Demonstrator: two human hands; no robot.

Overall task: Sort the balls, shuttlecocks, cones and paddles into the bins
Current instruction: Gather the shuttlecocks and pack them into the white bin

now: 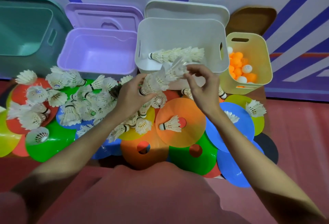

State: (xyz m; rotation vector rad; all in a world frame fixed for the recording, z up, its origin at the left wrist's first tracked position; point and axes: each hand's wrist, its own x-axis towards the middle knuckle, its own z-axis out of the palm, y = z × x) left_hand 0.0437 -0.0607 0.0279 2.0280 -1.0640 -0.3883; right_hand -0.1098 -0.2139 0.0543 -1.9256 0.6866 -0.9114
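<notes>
Head view: left hand (132, 97) grips the cork end of a nested stack of shuttlecocks (160, 79), right hand (201, 83) pinches its feathered end, seemingly steadying it just near the white bin (179, 28) holding more.

Your nested stack of white shuttlecocks (158, 79) tilts across the frame's centre, cork end lower left. More shuttlecocks lie in the white bin (181, 28) at upper centre. Orange and white balls (239, 67) fill the yellow bin (263, 60) at right. Flat coloured cones (181, 122) overlap below, strewn with loose shuttlecocks (71, 99).
</notes>
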